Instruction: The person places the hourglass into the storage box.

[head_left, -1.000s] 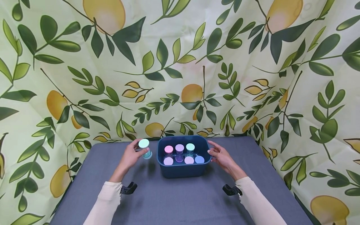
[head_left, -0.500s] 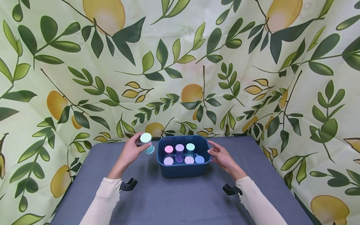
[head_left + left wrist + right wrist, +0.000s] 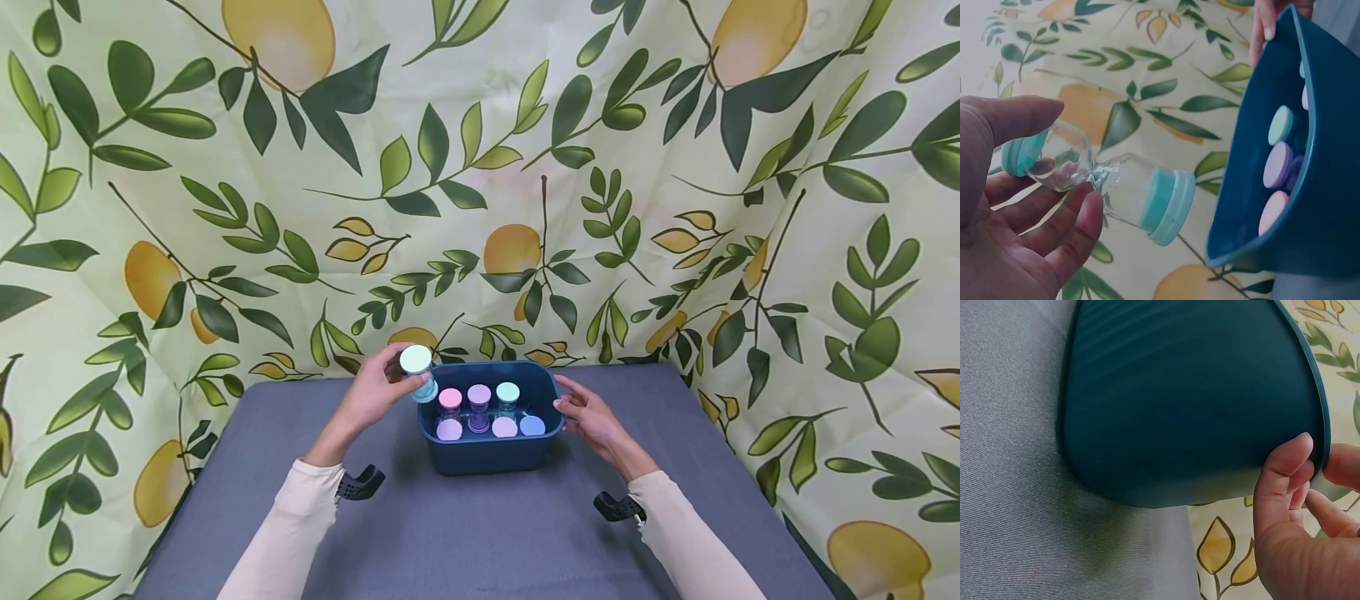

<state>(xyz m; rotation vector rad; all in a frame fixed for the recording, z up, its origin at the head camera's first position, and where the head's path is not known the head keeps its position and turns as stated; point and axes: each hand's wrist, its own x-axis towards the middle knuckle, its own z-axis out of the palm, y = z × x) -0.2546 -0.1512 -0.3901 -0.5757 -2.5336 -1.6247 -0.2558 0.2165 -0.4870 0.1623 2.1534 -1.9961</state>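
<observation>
My left hand (image 3: 371,398) holds a sand timer with mint end caps (image 3: 416,360) at the left rim of a dark blue bin (image 3: 487,458). In the left wrist view the timer (image 3: 1125,187) lies between thumb and fingers, its clear glass bulbs showing, mint sand by one cap. Inside the bin stand more timers: a pink-capped one (image 3: 450,398), a purple one (image 3: 479,396) and a mint one (image 3: 507,392), with pale lilac and blue caps along the near side. My right hand (image 3: 596,423) pinches the bin's right rim, thumb on the outer wall (image 3: 1191,412).
A grey cloth-covered table (image 3: 480,533) carries the bin. Behind it and at both sides hangs a lemon-and-leaf print cloth (image 3: 450,275). Black bands sit at both wrists, such as the left wristband (image 3: 362,483).
My left hand has carried the mint sand timer rightward and slightly up, from beside the bin to its left rim. The right hand and the bin have stayed in place.
</observation>
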